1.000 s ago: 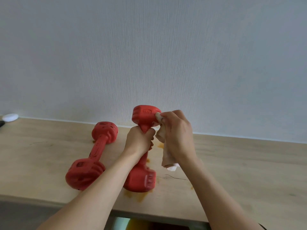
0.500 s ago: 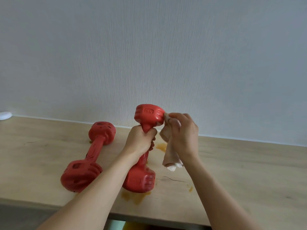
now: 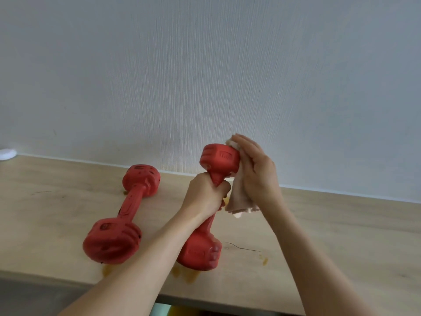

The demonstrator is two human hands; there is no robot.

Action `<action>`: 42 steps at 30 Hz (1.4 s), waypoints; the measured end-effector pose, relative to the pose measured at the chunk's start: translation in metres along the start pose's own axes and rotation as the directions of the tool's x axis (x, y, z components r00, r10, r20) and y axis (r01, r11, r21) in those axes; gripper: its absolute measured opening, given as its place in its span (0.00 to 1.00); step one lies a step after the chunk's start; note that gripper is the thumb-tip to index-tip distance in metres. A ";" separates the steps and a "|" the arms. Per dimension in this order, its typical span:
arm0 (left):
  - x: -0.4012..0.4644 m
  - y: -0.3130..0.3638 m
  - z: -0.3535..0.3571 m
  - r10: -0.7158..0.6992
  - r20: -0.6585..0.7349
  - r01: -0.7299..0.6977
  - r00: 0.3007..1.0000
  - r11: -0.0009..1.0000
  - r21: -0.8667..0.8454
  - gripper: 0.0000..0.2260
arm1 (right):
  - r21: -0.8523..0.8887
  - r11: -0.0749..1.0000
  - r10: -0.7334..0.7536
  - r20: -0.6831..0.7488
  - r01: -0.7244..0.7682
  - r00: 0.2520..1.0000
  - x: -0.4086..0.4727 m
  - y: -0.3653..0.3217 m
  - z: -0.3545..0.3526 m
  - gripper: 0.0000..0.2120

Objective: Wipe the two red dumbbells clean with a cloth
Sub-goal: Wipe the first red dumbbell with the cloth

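Now we're mid-wipe on dumbbell 1 [image 3: 206, 215], propped on end on the table [image 3: 341, 236]: left hand [image 3: 205, 197] grips its handle, right hand [image 3: 255, 169] presses the cloth [image 3: 240, 197] flat vs. the top head. Dumbbell 2 [image 3: 127, 213] lies beside, probably next; we'd first need to wipe down the handle & bottom head.

We note both dumbbells red: the held dumbbell [image 3: 219, 159] plain, the lying dumbbell [image 3: 123, 215] dark-spotted. Cloth [image 3: 240, 197] pale beige. Tabletop [image 3: 330, 236] light wood grain with amber stains [image 3: 189, 274]. Wall [image 3: 205, 76] pale grey-white, finely vertical-streaked.
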State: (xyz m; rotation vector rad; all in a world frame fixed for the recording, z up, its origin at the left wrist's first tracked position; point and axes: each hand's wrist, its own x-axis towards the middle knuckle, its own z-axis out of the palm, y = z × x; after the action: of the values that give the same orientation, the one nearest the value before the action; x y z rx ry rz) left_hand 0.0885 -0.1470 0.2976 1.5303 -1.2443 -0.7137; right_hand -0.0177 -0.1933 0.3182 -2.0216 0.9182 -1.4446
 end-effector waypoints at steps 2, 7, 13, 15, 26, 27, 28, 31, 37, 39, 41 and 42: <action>0.001 0.000 0.001 -0.009 0.021 0.009 1.000 1.000 -0.004 0.08 | -0.022 0.999 -0.044 -0.047 0.043 0.998 -0.004 0.003 -0.002 0.15; 0.007 -0.002 -0.001 -0.079 -0.014 0.079 0.997 0.997 -0.008 0.10 | -0.238 0.931 -0.276 0.045 0.278 0.960 -0.018 0.009 0.011 0.18; 0.006 -0.005 0.000 -0.082 -0.005 0.083 0.997 0.996 0.036 0.08 | -0.261 0.920 -0.275 0.103 0.293 0.956 -0.011 0.010 0.010 0.17; 0.005 -0.005 0.002 -0.082 0.026 0.081 0.996 0.996 0.048 0.08 | -0.193 0.962 -0.188 0.057 0.195 0.981 -0.008 0.010 0.009 0.17; 0.005 -0.006 -0.003 -0.093 0.037 0.092 0.995 0.996 0.017 0.09 | -0.177 0.954 -0.236 0.054 0.241 0.970 -0.011 0.012 0.014 0.17; 0.005 -0.006 -0.003 -0.084 0.045 0.083 0.995 0.996 0.021 0.09 | -0.149 0.969 -0.192 0.041 0.196 0.981 -0.011 0.010 0.014 0.17; 0.004 -0.005 -0.003 -0.078 0.052 0.076 0.996 0.997 0.027 0.09 | -0.103 0.985 -0.136 0.035 0.139 0.990 -0.012 0.009 0.013 0.16; 0.003 -0.003 -0.002 -0.042 0.080 0.040 0.996 0.999 0.029 0.10 | 0.108 0.993 0.046 0.038 -0.050 0.998 -0.010 0.000 0.007 0.14; 0.000 -0.001 0.000 0.031 0.117 -0.036 0.993 0.999 0.039 0.12 | 0.458 0.840 0.291 0.074 -0.292 0.954 -0.009 0.004 -0.011 0.11; -0.002 0.002 0.000 0.076 0.140 -0.080 0.987 0.997 0.021 0.13 | 0.562 0.743 0.376 0.099 -0.364 0.921 -0.009 0.003 -0.016 0.11; -0.003 0.005 -0.001 0.116 0.171 -0.114 0.978 0.993 -0.017 0.13 | 0.639 0.645 0.447 0.128 -0.418 0.885 -0.011 0.002 -0.019 0.11; -0.004 0.007 0.000 0.135 0.192 -0.132 0.972 0.991 -0.031 0.12 | 0.676 0.594 0.478 0.140 -0.437 0.867 -0.011 0.001 -0.021 0.11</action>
State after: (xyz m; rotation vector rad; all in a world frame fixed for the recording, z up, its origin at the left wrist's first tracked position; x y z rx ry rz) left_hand 0.0853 -0.1434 0.3034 1.3720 -1.4671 -0.7974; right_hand -0.0404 -0.1859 0.3172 -1.0797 0.6911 -1.2763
